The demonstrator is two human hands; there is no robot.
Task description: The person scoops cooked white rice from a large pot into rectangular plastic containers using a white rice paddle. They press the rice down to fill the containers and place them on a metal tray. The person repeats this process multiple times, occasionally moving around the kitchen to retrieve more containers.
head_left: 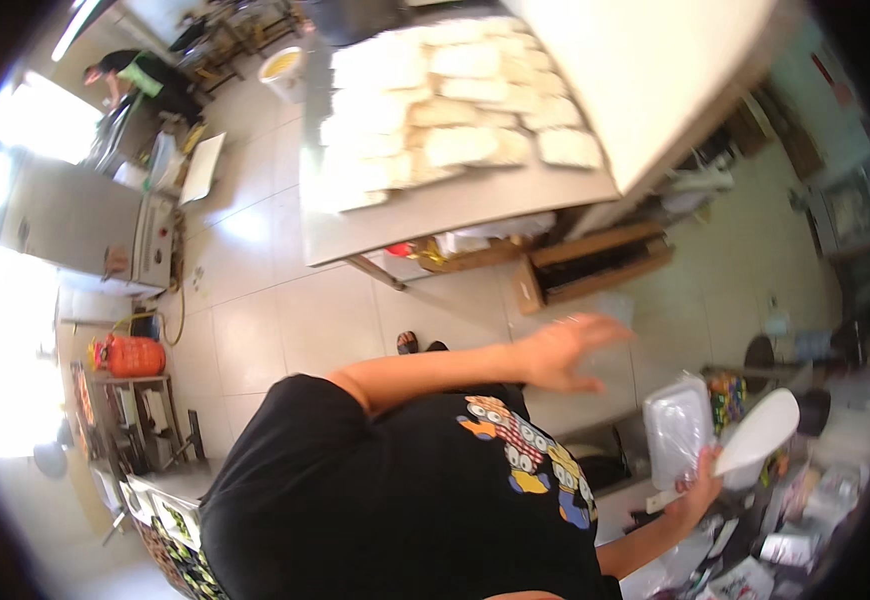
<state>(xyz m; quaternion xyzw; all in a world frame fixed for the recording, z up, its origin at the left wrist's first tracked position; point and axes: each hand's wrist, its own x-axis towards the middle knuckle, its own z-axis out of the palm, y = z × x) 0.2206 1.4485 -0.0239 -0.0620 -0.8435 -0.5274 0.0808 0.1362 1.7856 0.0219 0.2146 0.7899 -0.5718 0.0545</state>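
My left hand [571, 352] is stretched across in front of my body to the right, over the floor. It is blurred by motion, its fingers are apart, and nothing shows in it. At the right, my right hand [694, 487] grips a white paddle-shaped spatula [761, 427] by its handle, the broad blade tilted up and away. Right beside that hand is a white tray with shiny clear plastic [676, 427]; whether the fingers touch it I cannot tell. Plastic bags and packets [787, 547] lie in a cluttered heap beyond my right forearm.
Ahead stands a metal table [465, 217] covered with pale rectangular slabs, with a large pale board [660, 67] at its right. An open cardboard box [592, 262] sits on the floor by it. Left are an orange gas cylinder [134, 356] and a bending person [146, 79].
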